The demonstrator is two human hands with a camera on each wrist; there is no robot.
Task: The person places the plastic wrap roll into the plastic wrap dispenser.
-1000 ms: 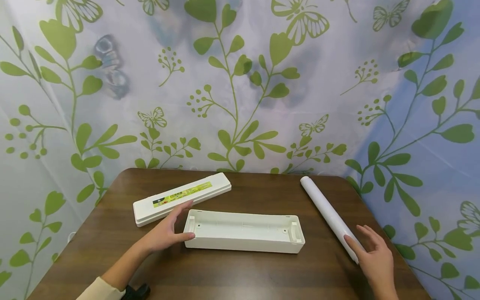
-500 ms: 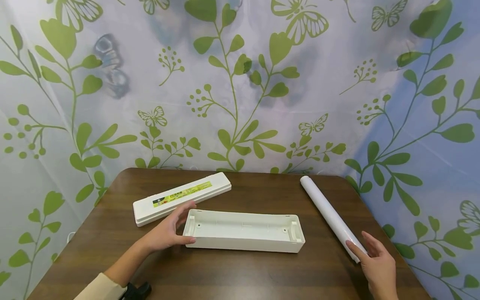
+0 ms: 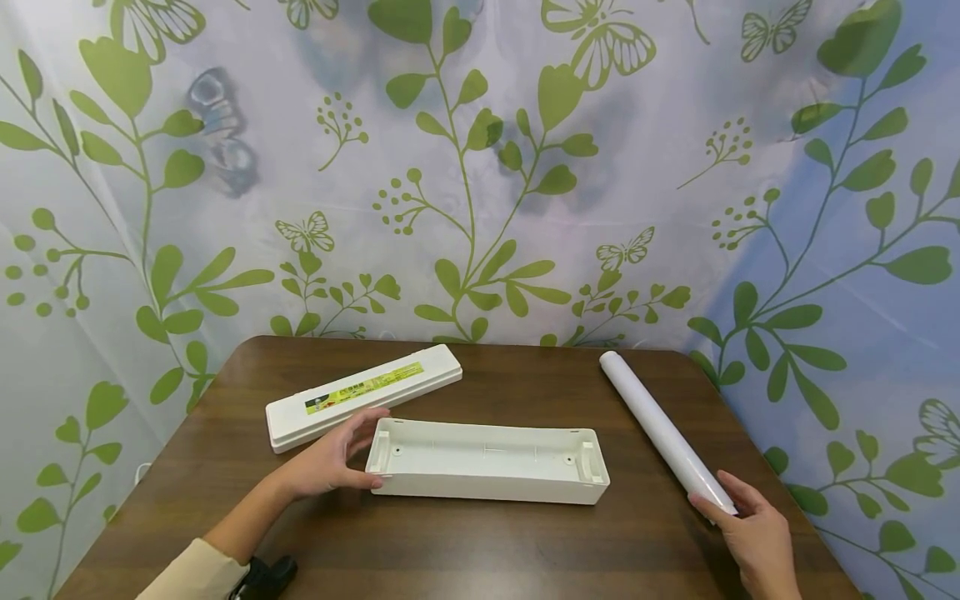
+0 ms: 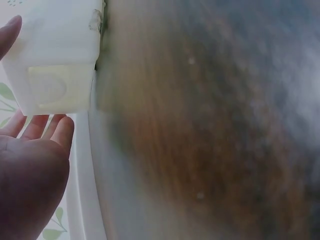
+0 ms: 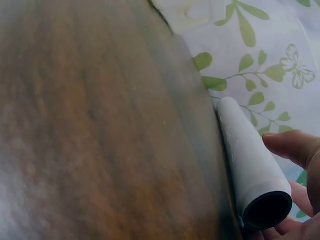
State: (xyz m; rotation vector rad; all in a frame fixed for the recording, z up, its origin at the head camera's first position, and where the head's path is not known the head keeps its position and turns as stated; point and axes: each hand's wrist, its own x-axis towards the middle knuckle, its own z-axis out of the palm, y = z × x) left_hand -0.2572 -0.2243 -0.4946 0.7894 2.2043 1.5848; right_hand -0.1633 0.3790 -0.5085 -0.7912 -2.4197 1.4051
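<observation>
An open, oblong white plastic box (image 3: pixel 487 462) lies in the middle of the brown table. My left hand (image 3: pixel 330 458) spans its left end, thumb at the near corner and fingers at the far one; the left wrist view shows the fingers (image 4: pixel 62 132) against the box's end (image 4: pixel 60 90). Slanting along the table's right side is a glossy white roll of cling film (image 3: pixel 652 412). My right hand (image 3: pixel 757 537) holds its near end between thumb and fingers. In the right wrist view the roll (image 5: pixel 250 155) shows a dark, hollow core.
Behind and left of the box lies its long white lid (image 3: pixel 367 396) with a green-yellow label. The table's (image 3: pixel 495 550) far edge meets a hanging cloth (image 3: pixel 480 192) printed with leaves and butterflies. A black strap (image 3: pixel 262 579) is on the left wrist.
The right fingers have closed around the roll's near end, which has shifted slightly to the right. The left hand has barely moved at the box, and box and lid are where they were.
</observation>
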